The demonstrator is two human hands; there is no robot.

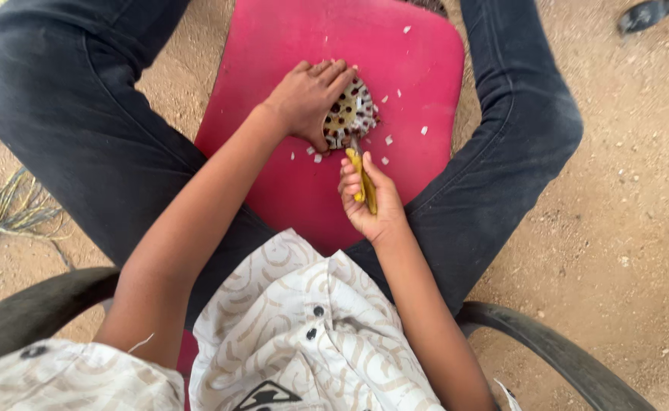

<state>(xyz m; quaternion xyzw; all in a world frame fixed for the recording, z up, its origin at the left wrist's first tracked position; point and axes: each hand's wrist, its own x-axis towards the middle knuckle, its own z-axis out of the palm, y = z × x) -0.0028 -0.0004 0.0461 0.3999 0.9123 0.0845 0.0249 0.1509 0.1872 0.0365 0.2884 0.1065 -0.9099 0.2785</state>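
Note:
My left hand (309,99) presses down on a small white-and-brown piece with many round holes (352,113), which lies on a red plastic seat (296,190). My right hand (370,202) grips a yellow-handled tool (363,179). The tool's tip touches the lower edge of the holed piece. Small white chips (388,140) lie scattered around the piece on the red surface.
My legs in dark jeans (83,114) straddle the red seat on both sides. Sandy ground (624,190) surrounds it. Dark curved chair arms (547,342) pass at the bottom. A bundle of thin cords (11,209) lies at the left, and a dark shoe (643,14) at top right.

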